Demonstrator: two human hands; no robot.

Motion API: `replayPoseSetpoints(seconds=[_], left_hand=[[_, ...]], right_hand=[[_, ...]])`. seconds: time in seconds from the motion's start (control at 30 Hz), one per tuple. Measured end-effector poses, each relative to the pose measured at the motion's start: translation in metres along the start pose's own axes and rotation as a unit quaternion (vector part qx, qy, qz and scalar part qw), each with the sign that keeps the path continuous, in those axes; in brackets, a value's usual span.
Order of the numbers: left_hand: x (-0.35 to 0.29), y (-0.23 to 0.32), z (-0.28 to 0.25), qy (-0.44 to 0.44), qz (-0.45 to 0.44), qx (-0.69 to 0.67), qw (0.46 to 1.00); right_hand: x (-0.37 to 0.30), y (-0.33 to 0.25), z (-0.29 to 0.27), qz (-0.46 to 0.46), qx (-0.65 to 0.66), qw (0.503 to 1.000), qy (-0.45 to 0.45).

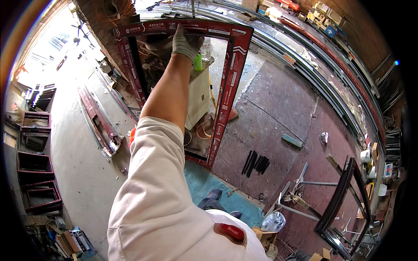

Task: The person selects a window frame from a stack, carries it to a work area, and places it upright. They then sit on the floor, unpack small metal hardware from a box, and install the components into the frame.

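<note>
My left hand (186, 43), in a pale knit glove, grips the top bar of a dark red window frame (230, 91). The frame stands upright before me, covered in printed protective film, and I look through its opening. A gloved hand, seemingly my right hand (272, 251), shows only in part at the lower edge, beside a cardboard box (264, 235). Its fingers are too cut off to read. Through the frame a pale cabinet (198, 98) shows, with a green bottle (198, 62) and a clear bottle (206, 48) on top.
Several black strips (255, 163) lie on the dark red floor sheet (270, 113). Long metal profiles (305, 67) stretch along the far right. A dark frame (339, 200) leans at the right by a metal stand (300, 185). More frames (35, 163) line the left.
</note>
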State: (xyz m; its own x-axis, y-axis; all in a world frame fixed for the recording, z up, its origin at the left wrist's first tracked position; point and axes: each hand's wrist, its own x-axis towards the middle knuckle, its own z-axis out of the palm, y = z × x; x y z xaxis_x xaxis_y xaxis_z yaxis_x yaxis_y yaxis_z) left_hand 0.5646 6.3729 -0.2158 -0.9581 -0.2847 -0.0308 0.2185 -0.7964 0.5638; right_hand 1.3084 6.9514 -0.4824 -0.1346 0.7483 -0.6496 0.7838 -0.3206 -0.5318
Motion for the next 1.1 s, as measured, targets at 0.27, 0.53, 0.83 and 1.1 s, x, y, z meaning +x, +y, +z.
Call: replayPoseSetpoints(seconds=[0.27,0.53,0.83,1.1], left_hand=[[0.030,0.002,-0.016,0.024,0.007,-0.045,0.999],[0.047,0.000,-0.022,0.009,-0.005,-0.093,0.996],[0.065,0.001,-0.028,-0.012,0.014,-0.074,0.997],[0.070,0.003,-0.028,0.017,-0.009,-0.064,0.998]], right_hand=[[0.004,-0.014,0.009,-0.002,-0.015,1.000,-0.002],[0.004,-0.018,0.007,-0.001,-0.028,1.000,0.001],[0.000,-0.012,-0.009,-0.007,-0.032,0.999,0.008],[-0.006,-0.013,0.001,0.005,-0.041,0.999,0.015]])
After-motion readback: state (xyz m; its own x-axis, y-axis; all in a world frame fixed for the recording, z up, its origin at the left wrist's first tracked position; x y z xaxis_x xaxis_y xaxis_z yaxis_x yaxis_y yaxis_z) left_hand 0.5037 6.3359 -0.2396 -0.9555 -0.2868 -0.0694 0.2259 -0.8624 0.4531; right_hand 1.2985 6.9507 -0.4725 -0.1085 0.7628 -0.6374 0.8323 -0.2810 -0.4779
